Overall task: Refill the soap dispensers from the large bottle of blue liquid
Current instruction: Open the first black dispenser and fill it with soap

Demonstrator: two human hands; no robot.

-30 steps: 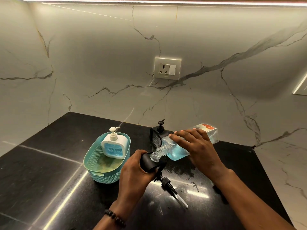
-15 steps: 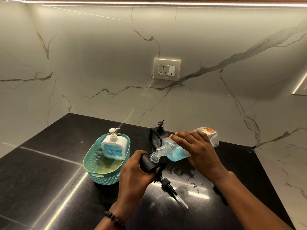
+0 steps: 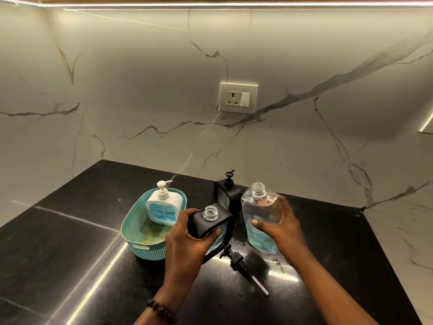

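A light strip (image 3: 234, 4) above me casts dim, warm light, streaking glare across my black countertop (image 3: 70, 266), with wide-angle bending at the edges.

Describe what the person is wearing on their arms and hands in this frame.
Both forearms are bare, with no sleeves in view. The left wrist carries a bracelet of dark round beads. The left hand and right hand wear no gloves, and no rings or watch are visible.

Dispensers and refill bottle on the black counter

Uncapped clear large bottle (image 3: 261, 219) upright, blue liquid low (perhaps a third); open black dispenser (image 3: 209, 225) tilted beside it; second black dispenser (image 3: 228, 193) behind; white dispenser (image 3: 164, 208) leaning in basket; loose pump (image 3: 242, 266) lying flat.
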